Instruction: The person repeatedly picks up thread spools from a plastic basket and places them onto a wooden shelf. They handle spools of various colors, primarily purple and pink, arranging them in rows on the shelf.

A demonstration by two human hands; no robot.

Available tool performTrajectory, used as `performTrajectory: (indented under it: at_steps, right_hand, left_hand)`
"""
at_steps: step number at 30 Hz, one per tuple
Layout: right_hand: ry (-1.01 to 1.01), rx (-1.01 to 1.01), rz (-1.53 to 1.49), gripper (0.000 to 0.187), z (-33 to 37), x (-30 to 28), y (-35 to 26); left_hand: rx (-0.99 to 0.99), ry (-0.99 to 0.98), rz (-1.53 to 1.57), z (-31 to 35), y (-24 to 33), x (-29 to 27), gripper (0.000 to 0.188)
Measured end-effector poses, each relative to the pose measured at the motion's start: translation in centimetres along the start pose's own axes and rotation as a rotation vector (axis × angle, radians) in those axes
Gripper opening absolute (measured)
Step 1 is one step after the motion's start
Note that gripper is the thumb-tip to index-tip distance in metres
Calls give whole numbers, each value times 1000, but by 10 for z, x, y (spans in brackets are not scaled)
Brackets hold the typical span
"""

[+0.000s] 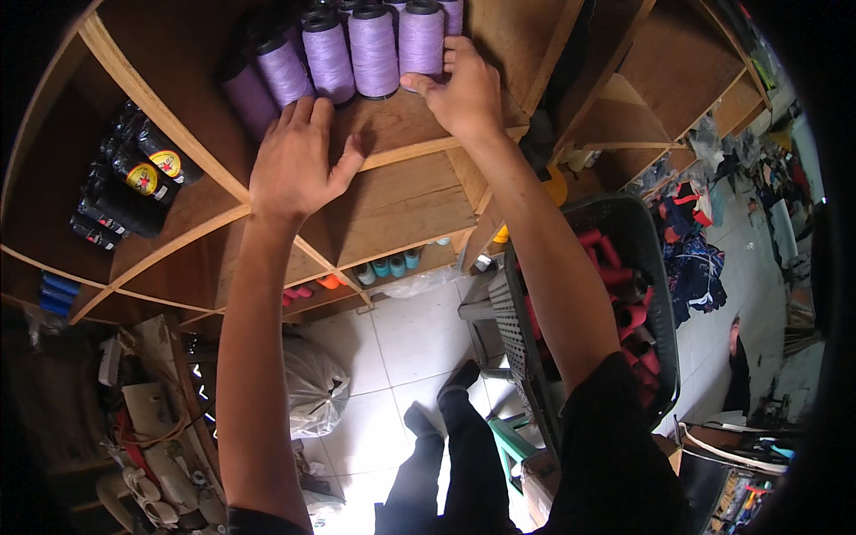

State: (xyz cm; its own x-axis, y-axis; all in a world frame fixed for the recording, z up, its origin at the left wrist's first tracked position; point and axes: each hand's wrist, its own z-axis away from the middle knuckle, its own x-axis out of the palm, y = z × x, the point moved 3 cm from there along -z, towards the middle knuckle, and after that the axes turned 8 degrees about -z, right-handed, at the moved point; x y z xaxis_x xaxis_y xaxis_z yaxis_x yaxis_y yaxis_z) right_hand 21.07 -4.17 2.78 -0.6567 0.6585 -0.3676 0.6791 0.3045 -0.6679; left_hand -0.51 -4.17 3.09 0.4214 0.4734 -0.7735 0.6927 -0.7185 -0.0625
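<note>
Lavender thread spools (373,53) with black ends stand grouped in an upper wooden compartment (392,125). My right hand (468,94) is closed round the front right spool (421,40), its thumb at the lower front and its fingers along the right side. My left hand (299,165) lies against the bottoms of the left spools (283,71), thumb spread away, gripping nothing visible. A darker spool (248,98) leans at the left end, partly in shadow. Those at the back are partly hidden by the front ones.
Black spools (143,169) lie stacked in the compartment to the left. A dark basket of red spools (664,357) stands under my right forearm. Teal spools (382,267) sit on a lower shelf. A plastic bag (316,388) rests on the tiled floor (357,352).
</note>
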Motion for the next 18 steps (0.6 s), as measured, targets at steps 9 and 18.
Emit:
performTrajectory:
  at_steps: [9,18]
  right_hand:
    - [256,97,-383,58,-44,-17,21]
    - [84,515,-764,65,-76,21,27]
  left_hand:
    - [-39,-10,7,-2,0,0,40]
    - [-57,-30,12,-2,-3,-2,40]
